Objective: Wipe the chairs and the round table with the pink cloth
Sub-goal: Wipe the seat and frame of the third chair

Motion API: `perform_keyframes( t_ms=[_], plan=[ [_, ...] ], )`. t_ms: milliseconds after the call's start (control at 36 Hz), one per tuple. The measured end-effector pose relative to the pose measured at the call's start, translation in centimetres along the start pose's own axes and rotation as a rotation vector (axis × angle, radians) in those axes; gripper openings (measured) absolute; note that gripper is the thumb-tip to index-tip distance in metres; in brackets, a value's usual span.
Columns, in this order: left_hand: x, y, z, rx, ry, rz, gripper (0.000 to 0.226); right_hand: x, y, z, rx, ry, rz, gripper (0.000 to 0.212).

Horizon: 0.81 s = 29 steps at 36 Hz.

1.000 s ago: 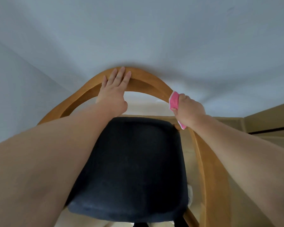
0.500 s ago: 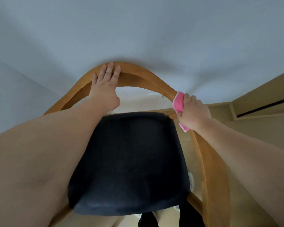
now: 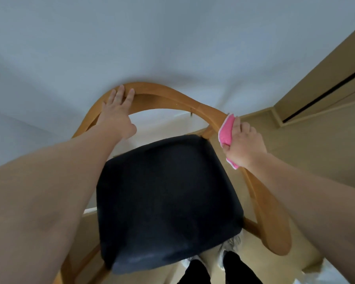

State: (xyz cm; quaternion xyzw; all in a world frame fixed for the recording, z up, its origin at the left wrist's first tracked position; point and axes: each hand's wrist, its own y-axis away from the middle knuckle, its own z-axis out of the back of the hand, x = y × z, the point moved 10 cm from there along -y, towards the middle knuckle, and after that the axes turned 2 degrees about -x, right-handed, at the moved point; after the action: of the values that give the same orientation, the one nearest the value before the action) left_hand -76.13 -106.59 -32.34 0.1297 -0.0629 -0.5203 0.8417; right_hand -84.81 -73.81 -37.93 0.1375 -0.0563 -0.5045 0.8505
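On the chair's curved wooden rail (image 3: 172, 99), right hand (image 3: 244, 146) clamps the pink cloth (image 3: 225, 134) mid-wipe; left hand (image 3: 117, 115) lies flat, steadying. Next, probably sliding down the near right arm.

Soft, even daylight, fairly dim, no hard highlights. Faint grey shadow on the wall (image 3: 172, 48) just behind the chair back (image 3: 172, 99). Dark seat (image 3: 164, 193) swallows detail, only a weak sheen at its near edge. Strong wide-angle bending: forearms balloon at the lower corners, the wall trim (image 3: 324, 93) on the right slants. Slight softness overall, edges smeared.
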Motion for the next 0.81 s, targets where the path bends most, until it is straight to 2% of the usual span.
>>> perform_keyframes(
  t_ms=[306,806],
  plan=[
    [0.4,0.1,0.4,0.078,-0.026,-0.041,0.102,-2.1,5.2,-1.4,0.032,-0.035,-0.168,0.088],
    [0.5,-0.3,-0.1,0.089,-0.049,-0.085,0.103,-4.8,13.8,-4.6,0.117,-0.103,-0.394,0.094]
  ],
)
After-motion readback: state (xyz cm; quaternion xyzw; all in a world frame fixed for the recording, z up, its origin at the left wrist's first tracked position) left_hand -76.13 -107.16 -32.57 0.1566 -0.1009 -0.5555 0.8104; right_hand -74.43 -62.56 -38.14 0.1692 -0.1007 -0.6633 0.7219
